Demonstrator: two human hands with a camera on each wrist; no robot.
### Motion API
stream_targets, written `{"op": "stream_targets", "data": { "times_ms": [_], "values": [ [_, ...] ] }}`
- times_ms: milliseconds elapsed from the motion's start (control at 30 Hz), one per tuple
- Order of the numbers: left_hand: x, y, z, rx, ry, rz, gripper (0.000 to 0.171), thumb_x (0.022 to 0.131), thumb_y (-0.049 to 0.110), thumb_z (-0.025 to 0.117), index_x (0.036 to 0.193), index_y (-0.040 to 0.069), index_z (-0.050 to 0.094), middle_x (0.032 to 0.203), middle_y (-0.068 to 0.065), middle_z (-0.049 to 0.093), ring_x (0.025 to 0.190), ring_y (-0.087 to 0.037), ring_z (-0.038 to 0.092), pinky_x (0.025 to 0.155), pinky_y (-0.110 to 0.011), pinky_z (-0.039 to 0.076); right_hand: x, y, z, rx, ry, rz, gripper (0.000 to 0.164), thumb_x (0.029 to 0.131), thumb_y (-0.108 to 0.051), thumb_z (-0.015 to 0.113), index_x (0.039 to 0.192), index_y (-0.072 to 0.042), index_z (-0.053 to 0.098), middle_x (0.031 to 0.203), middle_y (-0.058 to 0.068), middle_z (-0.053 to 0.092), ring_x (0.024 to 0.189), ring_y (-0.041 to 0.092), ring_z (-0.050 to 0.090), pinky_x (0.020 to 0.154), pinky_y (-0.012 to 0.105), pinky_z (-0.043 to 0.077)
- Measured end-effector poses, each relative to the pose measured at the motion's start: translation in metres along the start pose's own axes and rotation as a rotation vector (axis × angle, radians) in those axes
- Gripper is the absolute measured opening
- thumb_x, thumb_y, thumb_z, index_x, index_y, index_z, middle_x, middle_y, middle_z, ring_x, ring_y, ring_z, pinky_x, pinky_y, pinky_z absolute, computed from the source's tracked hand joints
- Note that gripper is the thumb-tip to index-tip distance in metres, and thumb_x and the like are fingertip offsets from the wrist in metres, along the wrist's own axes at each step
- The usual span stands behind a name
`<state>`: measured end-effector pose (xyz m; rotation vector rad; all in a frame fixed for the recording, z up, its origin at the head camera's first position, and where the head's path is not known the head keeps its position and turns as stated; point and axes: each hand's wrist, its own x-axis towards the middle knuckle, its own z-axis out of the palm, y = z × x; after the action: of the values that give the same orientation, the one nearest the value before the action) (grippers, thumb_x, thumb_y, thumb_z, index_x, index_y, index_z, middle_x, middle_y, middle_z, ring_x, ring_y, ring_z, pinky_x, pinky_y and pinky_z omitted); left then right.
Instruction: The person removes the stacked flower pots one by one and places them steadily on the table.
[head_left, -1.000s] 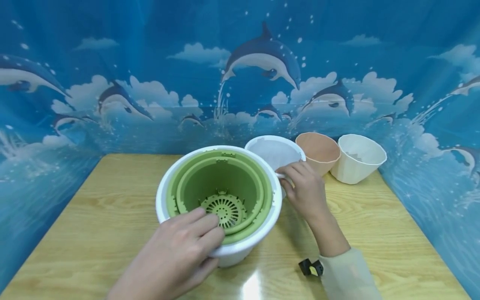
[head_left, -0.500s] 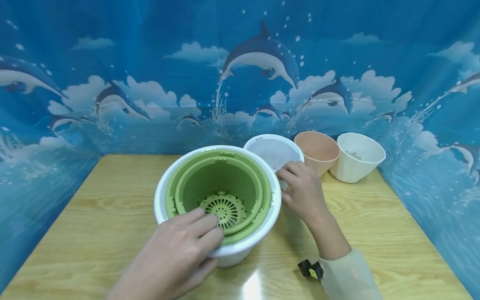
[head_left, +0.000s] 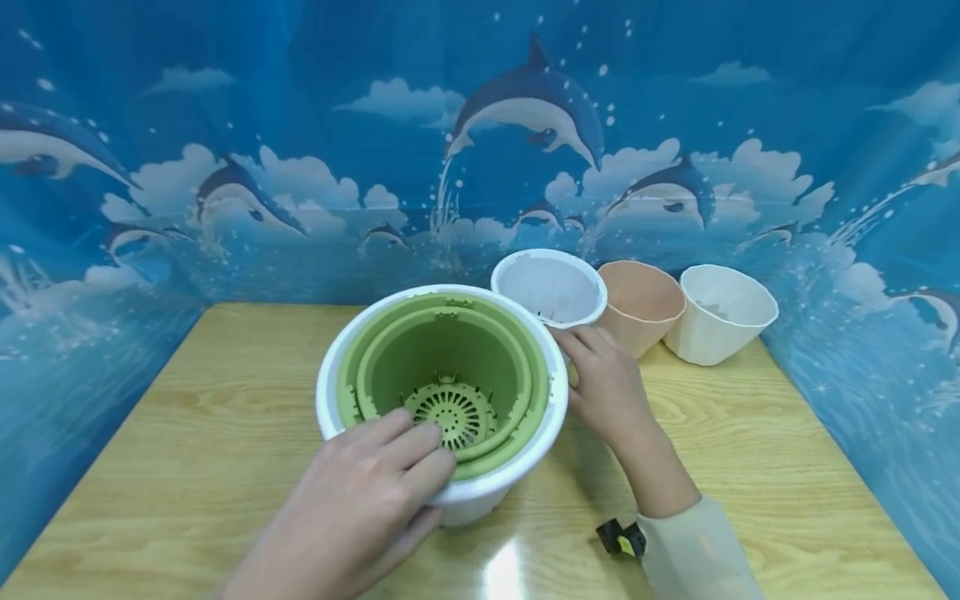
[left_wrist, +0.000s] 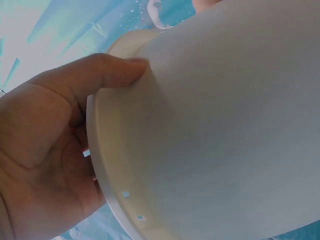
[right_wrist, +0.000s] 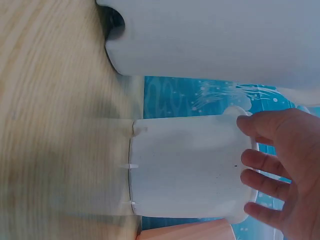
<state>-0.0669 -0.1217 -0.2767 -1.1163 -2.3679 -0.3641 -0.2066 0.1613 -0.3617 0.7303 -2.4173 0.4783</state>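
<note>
My left hand [head_left: 360,492] grips the near rim of a large white flowerpot [head_left: 557,425], fingers over the edge and thumb below it outside. In the left wrist view that thumb presses the white wall [left_wrist: 210,125] just under the rim. Green flowerpots [head_left: 450,346] sit nested inside, the innermost with a slotted bottom [head_left: 453,417]. My right hand [head_left: 611,387] is at the near side of a smaller white flowerpot [head_left: 555,287] behind. Seen from the right wrist, its thumb and fingers are fairly straight, fingertips at the wall [right_wrist: 185,165] near the rim.
A peach flowerpot [head_left: 637,292] and a faceted cream flowerpot [head_left: 705,342] stand in a row to the right of the smaller white one. All are on a wooden table [head_left: 187,433] against a blue dolphin curtain [head_left: 337,67]. A small black device [head_left: 622,537] sits by the right cuff.
The smaller white flowerpot has moved back, away from me, and its rim shows more fully. My right fingers, earlier bent at its rim, now lie lower on its near side. The left hand keeps its grip.
</note>
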Motion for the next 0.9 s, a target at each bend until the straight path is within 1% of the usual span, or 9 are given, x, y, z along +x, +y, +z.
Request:
{"op": "stream_targets", "data": {
  "times_ms": [100, 300, 400, 500, 567, 633, 700, 800, 900],
  "values": [
    [0.002, -0.001, 0.003, 0.027, 0.024, -0.017, 0.023, 0.069, 0.015, 0.083, 0.080, 0.016, 0.064, 0.087, 0.008, 0.063, 0.080, -0.012, 0.055, 0.071, -0.029, 0.054, -0.001, 0.001, -0.001, -0.015, -0.028, 0.031, 0.058, 0.083, -0.031, 0.080, 0.137, -0.018, 0.061, 0.125, 0.007, 0.065, 0.112, 0.030, 0.060, 0.093, 0.049, 0.051],
    [0.004, -0.010, 0.007, 0.100, 0.086, -0.053, 0.024, 0.069, 0.010, 0.085, 0.080, 0.015, 0.064, 0.084, 0.006, 0.064, 0.075, -0.015, 0.054, 0.064, -0.029, 0.053, 0.000, 0.000, -0.005, -0.021, -0.039, 0.069, 0.048, 0.086, -0.027, 0.076, 0.131, -0.015, 0.065, 0.125, 0.007, 0.065, 0.113, 0.032, 0.060, 0.090, 0.051, 0.053],
    [0.003, -0.015, 0.008, 0.116, 0.084, -0.090, 0.025, 0.069, 0.008, 0.084, 0.079, 0.016, 0.062, 0.083, 0.006, 0.062, 0.072, -0.014, 0.051, 0.062, -0.028, 0.050, 0.001, -0.004, -0.009, 0.009, 0.018, 0.072, 0.040, 0.087, -0.024, 0.075, 0.126, -0.016, 0.067, 0.119, 0.006, 0.068, 0.109, 0.030, 0.062, 0.083, 0.049, 0.055],
    [0.002, -0.018, 0.009, 0.110, 0.085, -0.110, 0.026, 0.068, 0.007, 0.085, 0.081, 0.016, 0.064, 0.083, 0.006, 0.061, 0.072, -0.014, 0.049, 0.061, -0.027, 0.048, 0.003, -0.012, -0.014, 0.086, 0.140, 0.053, 0.031, 0.090, -0.020, 0.071, 0.120, -0.015, 0.070, 0.113, 0.005, 0.070, 0.107, 0.028, 0.063, 0.084, 0.047, 0.055],
    [0.001, -0.020, 0.009, 0.102, 0.081, -0.118, 0.027, 0.068, 0.007, 0.085, 0.082, 0.016, 0.064, 0.084, 0.006, 0.060, 0.072, -0.013, 0.048, 0.062, -0.027, 0.048, 0.007, -0.020, -0.019, 0.156, 0.233, 0.018, 0.025, 0.092, -0.018, 0.066, 0.116, -0.013, 0.072, 0.111, 0.005, 0.071, 0.107, 0.026, 0.064, 0.088, 0.044, 0.053],
    [0.001, -0.020, 0.008, 0.097, 0.073, -0.123, 0.026, 0.068, 0.009, 0.085, 0.083, 0.016, 0.065, 0.085, 0.006, 0.060, 0.074, -0.013, 0.049, 0.063, -0.028, 0.048, 0.011, -0.029, -0.024, 0.239, 0.307, -0.042, 0.022, 0.094, -0.019, 0.063, 0.112, -0.011, 0.073, 0.109, 0.006, 0.071, 0.106, 0.026, 0.063, 0.092, 0.041, 0.050],
    [0.001, -0.021, 0.008, 0.095, 0.058, -0.123, 0.024, 0.070, 0.011, 0.084, 0.083, 0.016, 0.065, 0.085, 0.006, 0.061, 0.075, -0.013, 0.050, 0.064, -0.028, 0.049, 0.015, -0.040, -0.030, 0.316, 0.338, -0.118, 0.024, 0.097, -0.025, 0.060, 0.109, -0.010, 0.074, 0.107, 0.005, 0.071, 0.103, 0.025, 0.063, 0.094, 0.037, 0.048],
    [0.001, -0.023, 0.006, 0.080, 0.047, -0.097, 0.022, 0.073, 0.022, 0.085, 0.084, 0.017, 0.066, 0.086, 0.007, 0.061, 0.077, -0.012, 0.051, 0.064, -0.028, 0.050, 0.018, -0.057, -0.036, 0.388, 0.288, -0.245, 0.034, 0.101, -0.038, 0.055, 0.109, -0.011, 0.074, 0.108, 0.005, 0.071, 0.104, 0.025, 0.062, 0.095, 0.035, 0.046],
    [-0.001, -0.029, 0.002, 0.031, 0.017, -0.076, 0.019, 0.081, 0.034, 0.081, 0.088, 0.021, 0.069, 0.088, 0.010, 0.059, 0.078, -0.009, 0.051, 0.064, -0.026, 0.049, 0.022, -0.069, -0.038, 0.391, 0.156, -0.336, 0.042, 0.103, -0.046, 0.049, 0.115, -0.014, 0.073, 0.113, 0.004, 0.070, 0.111, 0.024, 0.062, 0.101, 0.039, 0.046]
  ]
}}
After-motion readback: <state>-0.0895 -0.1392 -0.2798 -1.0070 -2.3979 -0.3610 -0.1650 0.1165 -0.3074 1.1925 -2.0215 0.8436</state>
